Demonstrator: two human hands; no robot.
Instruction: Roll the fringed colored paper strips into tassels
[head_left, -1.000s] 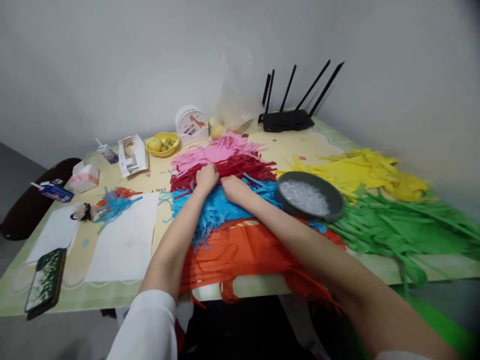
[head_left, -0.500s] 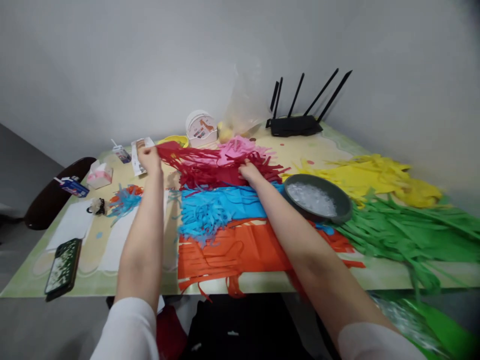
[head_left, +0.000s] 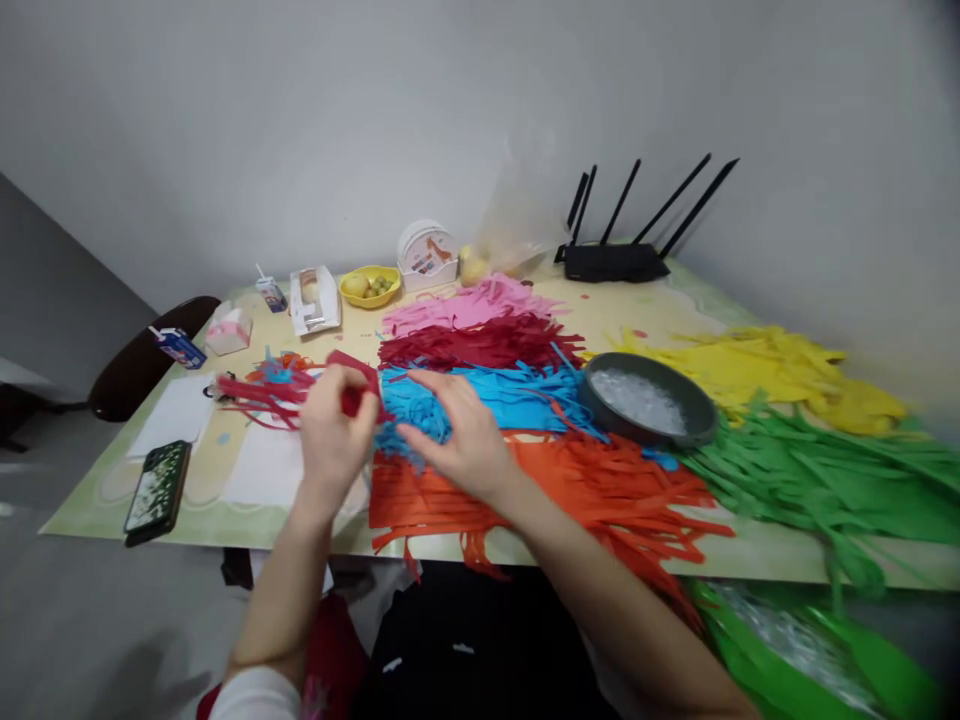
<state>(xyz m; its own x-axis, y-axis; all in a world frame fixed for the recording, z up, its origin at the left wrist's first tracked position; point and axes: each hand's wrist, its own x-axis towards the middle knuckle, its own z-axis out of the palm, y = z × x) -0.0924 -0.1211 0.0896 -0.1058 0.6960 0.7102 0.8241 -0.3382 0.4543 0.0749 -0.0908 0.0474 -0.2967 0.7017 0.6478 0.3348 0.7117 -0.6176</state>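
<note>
One red fringed piece [head_left: 360,370] we are pinching in curled left hand [head_left: 334,425]; right hand [head_left: 466,442] we are holding half-open, empty, over blue fringed paper [head_left: 517,396] on counter [head_left: 615,308].

From the right hand [head_left: 466,440] I have open air at 12 o'clock over the fringed paper [head_left: 517,395], up to the plastic bag [head_left: 517,225]; the router's antennas [head_left: 622,202] bar 1. The grey bowl [head_left: 701,415] blocks a low pass at 3 o'clock. The left hand [head_left: 334,432] and red strips [head_left: 266,394] crowd 9, and the yellow fruit bowl [head_left: 375,302] stands at 11.
</note>
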